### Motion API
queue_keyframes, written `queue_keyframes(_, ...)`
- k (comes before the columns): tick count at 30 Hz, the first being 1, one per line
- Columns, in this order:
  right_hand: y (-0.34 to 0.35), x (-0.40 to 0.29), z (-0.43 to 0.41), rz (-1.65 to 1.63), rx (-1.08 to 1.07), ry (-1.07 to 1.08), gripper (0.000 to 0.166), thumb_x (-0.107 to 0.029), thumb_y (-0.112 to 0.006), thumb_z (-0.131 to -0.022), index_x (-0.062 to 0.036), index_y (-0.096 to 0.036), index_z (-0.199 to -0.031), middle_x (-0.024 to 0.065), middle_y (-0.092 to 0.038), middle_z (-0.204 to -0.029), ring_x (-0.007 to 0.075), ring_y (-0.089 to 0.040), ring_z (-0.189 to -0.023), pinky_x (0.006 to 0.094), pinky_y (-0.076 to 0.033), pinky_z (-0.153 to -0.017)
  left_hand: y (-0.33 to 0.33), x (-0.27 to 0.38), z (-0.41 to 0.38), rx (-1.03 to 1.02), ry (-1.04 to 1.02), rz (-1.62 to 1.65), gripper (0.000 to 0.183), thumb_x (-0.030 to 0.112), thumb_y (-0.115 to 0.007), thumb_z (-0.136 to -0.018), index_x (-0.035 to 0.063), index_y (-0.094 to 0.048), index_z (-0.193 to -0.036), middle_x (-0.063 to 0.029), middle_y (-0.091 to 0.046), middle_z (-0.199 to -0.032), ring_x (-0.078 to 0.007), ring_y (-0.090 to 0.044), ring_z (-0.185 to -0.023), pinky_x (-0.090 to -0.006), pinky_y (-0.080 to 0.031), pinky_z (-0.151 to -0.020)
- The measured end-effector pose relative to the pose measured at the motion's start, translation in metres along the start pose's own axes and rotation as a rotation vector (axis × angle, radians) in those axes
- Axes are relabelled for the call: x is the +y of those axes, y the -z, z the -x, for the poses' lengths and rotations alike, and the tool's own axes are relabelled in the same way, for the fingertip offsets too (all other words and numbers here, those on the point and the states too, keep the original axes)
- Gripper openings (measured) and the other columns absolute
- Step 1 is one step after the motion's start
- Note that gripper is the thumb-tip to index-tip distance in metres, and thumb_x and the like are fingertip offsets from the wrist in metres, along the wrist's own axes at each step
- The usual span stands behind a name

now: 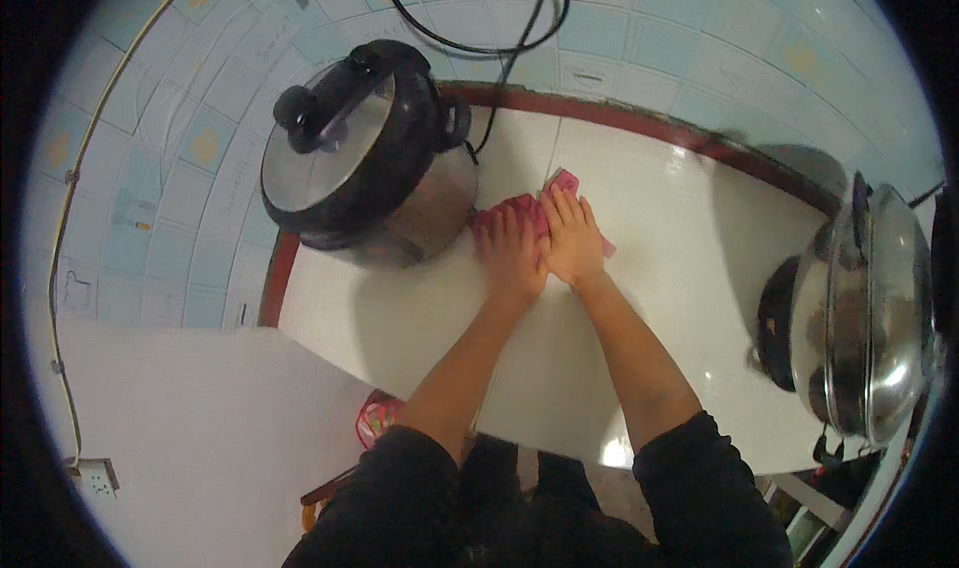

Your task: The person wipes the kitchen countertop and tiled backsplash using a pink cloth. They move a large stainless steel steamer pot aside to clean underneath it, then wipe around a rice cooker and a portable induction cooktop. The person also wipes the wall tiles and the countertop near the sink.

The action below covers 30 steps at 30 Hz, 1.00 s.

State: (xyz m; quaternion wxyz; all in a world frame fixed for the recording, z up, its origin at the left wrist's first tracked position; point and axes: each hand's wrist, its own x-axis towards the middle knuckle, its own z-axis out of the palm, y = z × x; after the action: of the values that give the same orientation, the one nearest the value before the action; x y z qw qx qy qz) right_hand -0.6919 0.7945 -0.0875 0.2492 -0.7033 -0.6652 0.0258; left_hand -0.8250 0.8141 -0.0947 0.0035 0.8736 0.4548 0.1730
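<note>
A pinkish-red cloth (563,183) lies bunched on the white tiled countertop (659,268). My left hand (513,253) presses palm down on the left part of the cloth, right beside a large electric cooker (442,216). On the cloth's right part rests my right hand (571,234), its fingers pointing to the wall and its thumb side against my left hand. Both hands partly cover the cloth. The cooker has a black rim and handle and a see-through lid.
A stacked stainless steel steamer pot (850,321) stands on a black base at the right. A black cable (491,122) hangs down the tiled wall behind the cooker. Dark red edging (599,111) borders the counter at the wall. A wall socket (97,478) sits lower left.
</note>
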Motion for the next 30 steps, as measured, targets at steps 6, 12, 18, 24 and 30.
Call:
queue_keyframes(6,0.037,-0.008,0.109,-0.014,-0.03,-0.015,0.07,-0.026,-0.055,-0.075,-0.0039,-0.039,-0.139,0.0175,-0.035,-0.146,0.0326,-0.032,-0.135,0.0464,-0.019,-0.114,0.022,0.052,0.092,-0.084,-0.067,0.045,0.061,0.032,-0.049,-0.089,-0.0033,-0.036,-0.137,-0.0288,-0.031,-0.143,-0.046,-0.029,-0.133,-0.0617,-0.018,-0.108)
queue_keyframes(12,0.081,0.001,0.224,0.007,-0.016,-0.111,0.069,-0.023,-0.057,-0.073,-0.0029,-0.041,-0.137,0.0178,-0.038,-0.144,0.0312,-0.034,-0.134,0.0472,-0.021,-0.114,0.044,0.122,0.167,-0.147,-0.184,0.221,0.064,0.034,-0.055,-0.083,-0.0036,-0.042,-0.134,-0.0287,-0.029,-0.145,-0.044,-0.025,-0.136,-0.0598,-0.014,-0.11)
queue_keyframes(18,0.147,0.031,0.316,0.073,0.04,-0.362,0.07,-0.022,-0.057,-0.074,-0.0025,-0.038,-0.139,0.0179,-0.034,-0.146,0.0318,-0.031,-0.137,0.0489,-0.019,-0.114,0.036,0.206,0.19,-0.176,-0.454,0.356,0.068,0.039,-0.058,-0.08,-0.0029,-0.045,-0.133,-0.0275,-0.027,-0.147,-0.0415,-0.022,-0.139,-0.0589,-0.013,-0.111)
queue_keyframes(24,0.178,0.067,0.391,0.198,0.114,-0.561,0.072,-0.024,-0.056,-0.076,-0.0023,-0.034,-0.141,0.019,-0.03,-0.148,0.034,-0.026,-0.139,0.0519,-0.015,-0.114,0.029,0.284,0.2,-0.306,-0.621,0.432,0.07,0.04,-0.06,-0.08,0.0027,-0.043,-0.137,-0.0243,-0.024,-0.15,-0.0396,-0.017,-0.141,-0.0542,-0.009,-0.114)
queue_keyframes(30,0.186,0.083,0.434,0.23,0.198,-0.604,0.068,-0.026,-0.05,-0.084,-0.0019,-0.03,-0.143,0.0237,-0.026,-0.149,0.0385,-0.024,-0.139,0.0527,-0.016,-0.112,0.014,0.325,0.216,-0.355,-0.674,0.478,0.071,0.039,-0.061,-0.08,0.003,-0.041,-0.138,-0.0212,-0.026,-0.15,-0.0375,-0.019,-0.141,-0.0535,-0.008,-0.114)
